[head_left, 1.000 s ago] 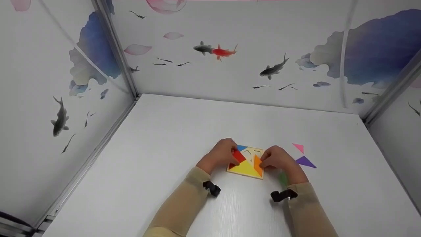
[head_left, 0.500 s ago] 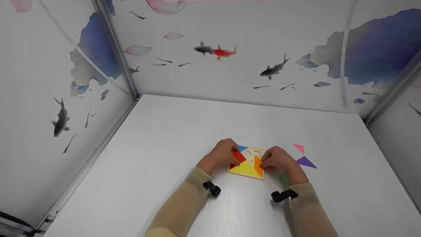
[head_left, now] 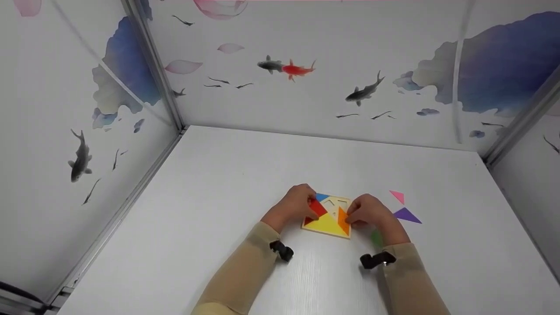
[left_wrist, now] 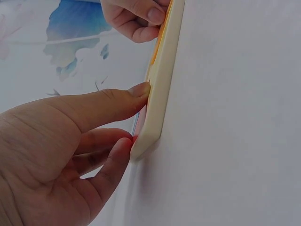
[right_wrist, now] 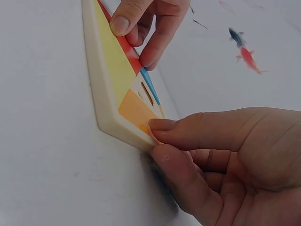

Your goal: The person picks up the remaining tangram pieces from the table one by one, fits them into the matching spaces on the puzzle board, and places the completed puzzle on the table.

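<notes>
A square wooden tangram board (right_wrist: 96,89) lies on the white table. On it sit a yellow triangle (head_left: 326,224), a red piece (head_left: 319,208), a blue piece (head_left: 322,197) and an orange parallelogram (head_left: 343,218). Bare wood with small cut-outs shows near the far right corner. My left hand (head_left: 295,203) grips the board's left side, its thumb on the red piece and other fingers at the edge. With my right hand (head_left: 371,212) I pinch the right edge, thumb on the orange parallelogram and forefinger against the board's side. Fingers partly cover the red piece.
To the right lie a pink triangle (head_left: 398,197) and a purple triangle (head_left: 407,215). A green piece (head_left: 376,238) is partly hidden under the right wrist. White walls printed with fish enclose the table (head_left: 245,162) at the back and sides.
</notes>
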Demonstrator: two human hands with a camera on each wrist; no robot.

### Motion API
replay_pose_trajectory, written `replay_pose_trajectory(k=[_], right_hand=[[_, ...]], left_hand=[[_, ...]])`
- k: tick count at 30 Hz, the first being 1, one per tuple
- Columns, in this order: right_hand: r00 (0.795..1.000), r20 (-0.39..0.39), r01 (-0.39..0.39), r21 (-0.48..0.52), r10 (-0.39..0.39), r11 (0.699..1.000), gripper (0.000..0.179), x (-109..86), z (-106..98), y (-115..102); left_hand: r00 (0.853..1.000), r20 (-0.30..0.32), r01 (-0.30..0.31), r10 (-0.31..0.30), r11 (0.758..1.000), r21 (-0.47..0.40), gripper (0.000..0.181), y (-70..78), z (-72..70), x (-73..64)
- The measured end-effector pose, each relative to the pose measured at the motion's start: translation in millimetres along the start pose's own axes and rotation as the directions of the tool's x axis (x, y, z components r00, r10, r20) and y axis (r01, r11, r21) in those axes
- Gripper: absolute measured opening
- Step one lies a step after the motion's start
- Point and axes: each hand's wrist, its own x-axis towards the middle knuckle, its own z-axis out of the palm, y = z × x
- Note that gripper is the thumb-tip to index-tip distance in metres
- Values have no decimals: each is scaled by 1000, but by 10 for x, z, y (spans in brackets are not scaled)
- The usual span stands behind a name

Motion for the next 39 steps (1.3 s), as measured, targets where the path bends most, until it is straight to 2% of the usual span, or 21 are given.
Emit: replay_pose_trajectory(k=[11, 17, 25, 29, 39], right_hand=[[1000, 1, 22, 5, -22, 1000, 14, 37, 3, 23], [1000, 4, 31, 25, -31, 999, 19, 15, -48, 53], [999, -2, 49, 4, -49, 999, 21, -13, -177, 161], [999, 9, 31, 5, -31, 1000, 23, -40, -215, 198], [999, 34, -9, -159, 14, 987, 27, -140, -348, 307]], left_hand=[[999, -2, -35, 35, 999, 28, 52, -31, 9, 8], [999, -7, -45, 45, 999, 18, 50, -46, 6, 16], [1000, 2, -25, 25, 1000, 15, 53, -48, 17, 34], [1000, 0, -21, 21, 1000, 22, 53, -49, 23, 36], [1000, 3, -17, 17, 1000, -12, 51, -71, 39, 40]])
